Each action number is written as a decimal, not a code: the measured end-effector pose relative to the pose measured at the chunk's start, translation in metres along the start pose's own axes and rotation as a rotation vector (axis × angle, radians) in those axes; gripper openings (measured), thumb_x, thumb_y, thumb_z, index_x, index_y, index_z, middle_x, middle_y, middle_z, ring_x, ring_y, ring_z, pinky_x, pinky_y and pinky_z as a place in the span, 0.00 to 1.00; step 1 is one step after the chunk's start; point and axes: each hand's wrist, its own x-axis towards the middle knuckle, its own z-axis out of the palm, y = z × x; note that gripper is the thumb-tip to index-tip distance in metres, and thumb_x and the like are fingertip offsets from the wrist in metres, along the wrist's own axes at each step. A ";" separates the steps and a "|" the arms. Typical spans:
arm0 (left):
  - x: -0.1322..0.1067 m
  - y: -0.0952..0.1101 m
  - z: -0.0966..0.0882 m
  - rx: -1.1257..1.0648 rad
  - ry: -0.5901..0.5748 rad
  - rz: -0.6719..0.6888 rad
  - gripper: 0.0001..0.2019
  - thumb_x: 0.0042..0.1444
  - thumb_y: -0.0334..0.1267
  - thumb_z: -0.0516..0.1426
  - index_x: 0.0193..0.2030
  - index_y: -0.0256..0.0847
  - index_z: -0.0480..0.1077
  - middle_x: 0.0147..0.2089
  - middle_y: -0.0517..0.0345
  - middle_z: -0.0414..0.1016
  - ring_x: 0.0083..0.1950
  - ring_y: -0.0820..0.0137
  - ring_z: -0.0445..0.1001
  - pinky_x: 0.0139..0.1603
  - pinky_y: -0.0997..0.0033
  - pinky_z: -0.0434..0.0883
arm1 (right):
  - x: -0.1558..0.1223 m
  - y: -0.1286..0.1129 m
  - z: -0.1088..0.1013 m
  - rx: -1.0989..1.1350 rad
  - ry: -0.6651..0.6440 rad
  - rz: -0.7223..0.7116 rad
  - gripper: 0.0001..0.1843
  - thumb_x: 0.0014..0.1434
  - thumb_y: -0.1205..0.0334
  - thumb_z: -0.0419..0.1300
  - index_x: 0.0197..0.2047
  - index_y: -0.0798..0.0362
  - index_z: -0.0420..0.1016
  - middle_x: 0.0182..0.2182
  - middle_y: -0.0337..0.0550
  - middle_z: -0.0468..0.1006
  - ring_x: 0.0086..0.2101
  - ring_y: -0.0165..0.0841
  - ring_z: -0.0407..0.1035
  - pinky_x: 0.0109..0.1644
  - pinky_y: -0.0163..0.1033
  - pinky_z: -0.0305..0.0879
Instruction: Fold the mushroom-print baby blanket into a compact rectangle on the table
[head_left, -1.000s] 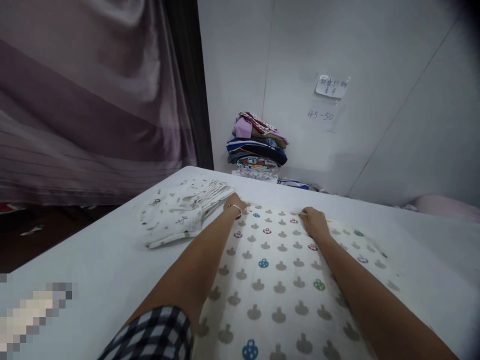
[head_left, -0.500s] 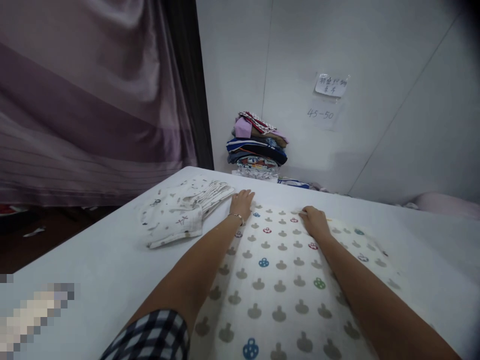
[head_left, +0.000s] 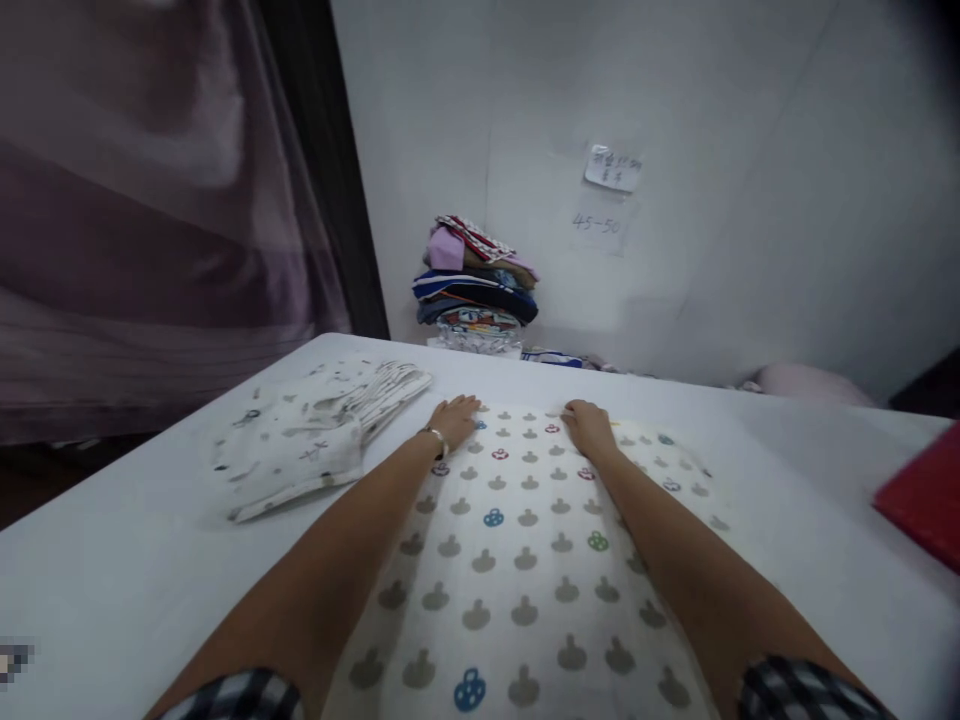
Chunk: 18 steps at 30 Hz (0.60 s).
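A white cloth point(head_left: 525, 560) printed with grey, blue, red and green mushrooms stretches along the table toward me. My left hand point(head_left: 454, 421) lies on its far left corner, palm down, with the fingers extended; a bracelet is on that wrist. At the far right of the strip, my right hand point(head_left: 589, 428) has its fingers curled closed on the cloth's edge, the fingertips partly hidden. Part of the printed fabric point(head_left: 667, 462) spreads out to the right, beyond my right forearm. Left of my left hand lies a folded white cloth point(head_left: 300, 440) with a small scattered print.
The white table point(head_left: 112, 520) ends near a pale wall, where a stack of folded clothes point(head_left: 480, 275) stands behind the far edge. A curtain point(head_left: 150, 200) hangs on the left. At the right edge is a red object point(head_left: 926, 490). Paper signs point(head_left: 613, 168) are on the wall.
The view has turned right, so things sit further left in the picture and the red object has appeared. My left hand stays flat on the corner; my right hand remains at the far edge.
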 end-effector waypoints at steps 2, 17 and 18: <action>-0.007 0.017 0.001 0.005 0.025 0.044 0.26 0.58 0.46 0.45 0.64 0.46 0.53 0.69 0.56 0.44 0.69 0.63 0.41 0.65 0.51 0.43 | 0.001 -0.001 -0.001 -0.021 -0.017 0.005 0.14 0.62 0.60 0.49 0.49 0.52 0.68 0.48 0.48 0.72 0.48 0.37 0.62 0.51 0.41 0.51; -0.038 0.055 0.016 0.062 0.037 0.224 0.31 0.58 0.58 0.38 0.65 0.47 0.52 0.69 0.58 0.43 0.69 0.60 0.40 0.64 0.48 0.42 | 0.022 0.047 -0.051 -0.008 -0.436 0.049 0.30 0.50 0.42 0.59 0.52 0.50 0.69 0.50 0.50 0.72 0.46 0.43 0.67 0.48 0.44 0.60; -0.038 0.055 0.016 0.064 0.041 0.223 0.31 0.58 0.59 0.38 0.65 0.47 0.52 0.69 0.58 0.43 0.69 0.60 0.41 0.64 0.48 0.42 | 0.019 0.060 -0.056 0.001 -0.453 0.063 0.31 0.49 0.42 0.59 0.51 0.51 0.70 0.49 0.51 0.73 0.45 0.43 0.68 0.46 0.43 0.62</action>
